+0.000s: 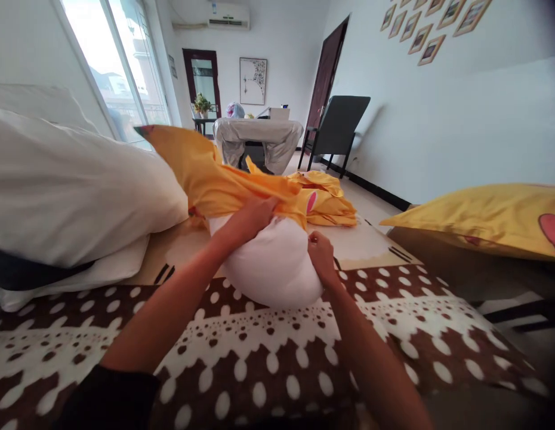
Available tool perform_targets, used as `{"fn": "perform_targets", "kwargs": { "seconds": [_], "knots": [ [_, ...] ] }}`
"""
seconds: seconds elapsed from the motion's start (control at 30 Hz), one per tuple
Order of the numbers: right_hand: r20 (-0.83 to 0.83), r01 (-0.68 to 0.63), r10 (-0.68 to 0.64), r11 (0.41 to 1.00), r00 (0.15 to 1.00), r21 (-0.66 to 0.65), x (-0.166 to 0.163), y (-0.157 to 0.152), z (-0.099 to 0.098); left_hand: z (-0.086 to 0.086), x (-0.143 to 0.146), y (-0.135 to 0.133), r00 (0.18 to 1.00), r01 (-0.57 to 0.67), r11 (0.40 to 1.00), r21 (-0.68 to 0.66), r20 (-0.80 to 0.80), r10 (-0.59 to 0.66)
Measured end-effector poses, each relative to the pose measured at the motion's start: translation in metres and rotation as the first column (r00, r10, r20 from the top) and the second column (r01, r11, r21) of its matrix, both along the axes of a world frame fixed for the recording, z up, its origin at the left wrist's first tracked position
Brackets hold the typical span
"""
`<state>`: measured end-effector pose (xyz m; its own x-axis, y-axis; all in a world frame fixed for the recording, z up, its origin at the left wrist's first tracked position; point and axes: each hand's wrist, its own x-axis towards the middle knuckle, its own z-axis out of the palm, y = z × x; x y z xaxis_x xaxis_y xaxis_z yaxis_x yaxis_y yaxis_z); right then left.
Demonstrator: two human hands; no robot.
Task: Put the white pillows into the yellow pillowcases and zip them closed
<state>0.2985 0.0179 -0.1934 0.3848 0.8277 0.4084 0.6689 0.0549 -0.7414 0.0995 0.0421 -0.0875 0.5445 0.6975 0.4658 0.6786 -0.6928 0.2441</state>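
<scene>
In the middle of the head view lies a plump white pillow [273,263], its far end inside a yellow-orange pillowcase [206,179]. My left hand [258,216] is closed on the case's edge above the pillow. At the pillow's right side, my right hand [321,254] is closed with its fingers curled at the case's lower edge; the fingertips are partly hidden. One corner of the case points up and left. The near end of the pillow is bare and rests on the brown-and-white dotted cloth [259,394].
White pillows [80,185] are piled at the left. More yellow fabric [333,203] with a pink patch lies just beyond. A yellow-covered pillow [483,218] sits at the right. Farther back stand a covered table [259,128] and a dark chair [342,131].
</scene>
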Motion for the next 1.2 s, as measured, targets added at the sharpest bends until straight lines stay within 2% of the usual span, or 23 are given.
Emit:
{"fn": "perform_targets", "kwargs": {
  "seconds": [0.1, 0.17, 0.23, 0.3, 0.37, 0.43, 0.53, 0.6, 0.63, 0.7, 0.77, 0.83, 0.9, 0.97, 1.03, 1.2],
  "knots": [
    [0.001, -0.011, 0.011, 1.0, 1.0, 0.004, -0.011, 0.009, -0.018, -0.016, -0.012, -0.003, 0.994, -0.056, 0.988, -0.144, 0.088, 0.069],
    [0.004, -0.014, 0.014, 1.0, 1.0, 0.008, -0.014, 0.01, -0.019, -0.019, -0.021, -0.012, 0.992, -0.01, 0.971, -0.239, 0.122, 0.04],
    [0.003, -0.004, 0.004, 1.0, 1.0, 0.002, -0.016, 0.007, -0.017, -0.018, -0.024, -0.022, 0.998, -0.008, 0.951, -0.31, 0.064, 0.029],
    [-0.002, 0.018, -0.018, 1.0, 1.0, -0.008, -0.017, 0.003, -0.017, -0.02, -0.022, -0.032, 0.992, -0.126, 0.951, -0.283, -0.026, 0.124],
    [-0.015, 0.052, -0.052, 0.999, 0.999, -0.008, -0.017, -0.003, -0.021, -0.023, -0.015, -0.04, 0.972, -0.23, 0.955, -0.185, -0.085, 0.218],
    [-0.026, 0.091, -0.091, 0.996, 0.996, 0.022, -0.018, -0.007, -0.028, -0.027, -0.009, -0.046, 0.966, -0.243, 0.965, -0.097, -0.116, 0.232],
    [0.016, 0.194, -0.203, 0.954, 0.979, 0.227, -0.021, -0.013, -0.04, -0.032, -0.003, -0.052, 0.958, -0.239, 0.97, -0.048, -0.175, 0.227],
    [0.057, 0.241, -0.299, 0.855, 0.952, 0.459, -0.024, -0.018, -0.046, -0.033, -0.002, -0.054, 0.946, -0.265, 0.964, -0.03, -0.203, 0.253],
    [0.083, 0.212, -0.31, 0.798, 0.947, 0.564, -0.025, -0.022, -0.048, -0.033, -0.002, -0.055, 0.943, -0.27, 0.963, -0.025, -0.209, 0.259],
    [0.182, 0.015, -0.187, 0.735, 0.965, 0.678, -0.027, -0.035, -0.048, -0.033, -0.004, -0.056, 0.946, -0.268, 0.963, -0.03, -0.2, 0.256],
    [0.356, -0.277, 0.044, 0.721, 0.933, 0.635, -0.029, -0.052, -0.045, -0.034, -0.004, -0.057, 0.95, -0.269, 0.962, -0.04, -0.174, 0.258],
    [0.53, -0.466, 0.179, 0.745, 0.829, 0.477, -0.032, -0.071, -0.041, -0.034, -0.004, -0.058, 0.952, -0.27, 0.962, -0.029, -0.154, 0.263],
    [0.662, -0.491, 0.166, 0.802, 0.731, 0.341, -0.038, -0.085, -0.038, -0.035, -0.002, -0.061, 0.954, -0.258, 0.966, 0.017, -0.154, 0.257],
    [0.733, -0.472, 0.144, 0.841, 0.665, 0.264, -0.048, -0.09, -0.035, -0.034, 0.0, -0.064, 0.96, -0.221, 0.973, 0.067, -0.162, 0.229],
    [0.76, -0.494, 0.179, 0.845, 0.624, 0.207, -0.06, -0.085, -0.03, -0.033, 0.001, -0.068, 0.965, -0.187, 0.979, 0.08, -0.172, 0.199],
    [0.763, -0.566, 0.371, 0.824, 0.529, -0.008, -0.084, -0.052, -0.006, -0.032, 0.003, -0.077, 0.96, -0.111, 0.991, 0.076, -0.25, 0.127]
  ]
}}
